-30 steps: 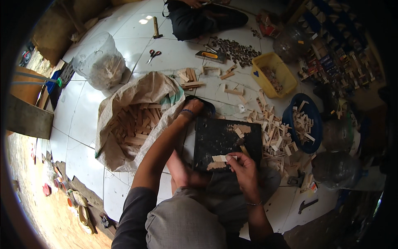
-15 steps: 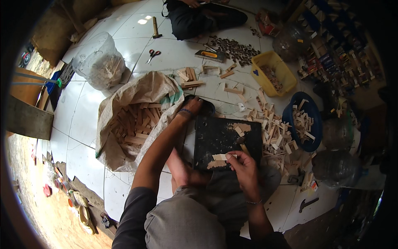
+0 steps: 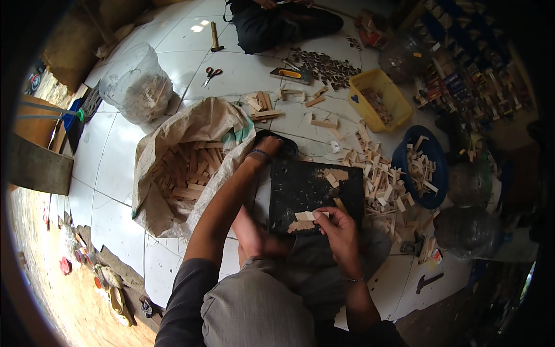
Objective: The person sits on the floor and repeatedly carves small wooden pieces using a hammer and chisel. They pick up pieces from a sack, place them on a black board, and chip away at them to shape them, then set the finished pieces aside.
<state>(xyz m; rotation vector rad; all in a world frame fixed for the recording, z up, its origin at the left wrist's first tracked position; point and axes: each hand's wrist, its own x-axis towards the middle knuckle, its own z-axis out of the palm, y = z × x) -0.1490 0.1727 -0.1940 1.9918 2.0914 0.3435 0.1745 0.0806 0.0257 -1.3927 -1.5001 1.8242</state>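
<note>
My right hand (image 3: 340,228) pinches a small pale wooden strip (image 3: 312,216) between thumb and fingers, low over the near edge of a black board (image 3: 289,185). Beneath the strip is a worn tan patch (image 3: 300,226) on the board. A hammer (image 3: 339,202) rests on the board just beyond my right hand. Another small wood piece (image 3: 331,178) lies by the far tan patch. My left hand (image 3: 269,144) reaches into a dark shallow dish (image 3: 288,148) past the board's far left corner; its fingertips are hidden.
Left of the board stands a woven sack (image 3: 156,199) full of wooden strips. Loose wood pieces (image 3: 381,188) heap up at right, beside a blue basin (image 3: 437,199) and a yellow tub (image 3: 370,81). Scissors (image 3: 211,75) and a second hammer (image 3: 429,281) lie on the tiles. Another person (image 3: 272,29) sits opposite.
My left hand has dipped slightly, its fingers going further into the dark dish. My right hand keeps its hold on the wooden strip, almost in place. The view has shifted a little.
</note>
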